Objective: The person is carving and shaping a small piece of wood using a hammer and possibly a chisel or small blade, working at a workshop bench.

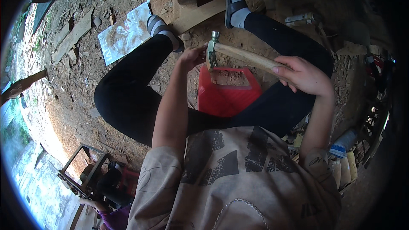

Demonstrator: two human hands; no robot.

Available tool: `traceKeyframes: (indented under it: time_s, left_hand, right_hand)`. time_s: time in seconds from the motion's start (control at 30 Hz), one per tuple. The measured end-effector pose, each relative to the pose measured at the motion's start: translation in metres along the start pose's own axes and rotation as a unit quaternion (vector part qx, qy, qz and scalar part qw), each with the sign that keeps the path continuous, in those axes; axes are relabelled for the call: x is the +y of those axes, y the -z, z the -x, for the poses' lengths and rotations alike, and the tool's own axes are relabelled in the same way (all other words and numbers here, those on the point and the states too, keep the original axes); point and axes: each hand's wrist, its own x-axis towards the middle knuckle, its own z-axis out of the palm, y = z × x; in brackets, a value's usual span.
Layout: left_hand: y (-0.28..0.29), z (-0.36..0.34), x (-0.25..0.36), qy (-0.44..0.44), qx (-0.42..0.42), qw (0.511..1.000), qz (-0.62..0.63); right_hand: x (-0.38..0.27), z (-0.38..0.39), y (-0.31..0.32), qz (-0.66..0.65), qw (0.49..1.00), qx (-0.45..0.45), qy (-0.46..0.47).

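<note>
Hammer [238, 54] between the two hands, slanting across the gap. Reaches with its wooden handle [255, 61] from the right hand [304, 74] to a metal head [211, 52] close against the left hand [194, 56]. In the right, a firm grasp near the handle's end, thumb on the wood. At the left, bent fingers partly hidden by the head; cannot tell whether grasping it. Below and between the hands, a red plastic piece [226, 98]; beyond the left, a printed sheet [125, 34]; beyond the right, a can [301, 19].
</note>
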Motion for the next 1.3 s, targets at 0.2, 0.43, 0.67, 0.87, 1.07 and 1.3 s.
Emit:
traceKeyframes:
  time_s: [0.2,0.43,0.67,0.87,1.07,1.3]
  left_hand:
    - [0.01,0.002,0.004,-0.143,0.092,0.985,-0.017]
    - [0.004,0.005,0.003,-0.195,0.315,0.901,-0.227]
    - [-0.005,0.015,0.009,-0.309,0.385,0.806,-0.325]
    - [-0.002,0.009,0.023,-0.385,0.411,0.766,-0.31]
    - [-0.016,0.006,0.089,-0.497,0.399,0.703,-0.316]
    - [0.0,-0.045,0.104,-0.473,0.412,0.723,-0.289]
  right_hand:
    - [0.036,-0.026,-0.049,-0.188,0.981,0.04,-0.016]
    - [0.061,-0.074,-0.11,-0.098,0.983,0.157,0.011]
    - [0.08,-0.115,-0.133,-0.229,0.962,0.145,-0.009]
    - [0.065,-0.114,-0.12,-0.167,0.97,0.175,-0.01]
    - [0.073,-0.117,-0.121,-0.196,0.962,0.189,0.001]
    - [0.084,-0.119,-0.131,-0.228,0.955,0.19,-0.003]
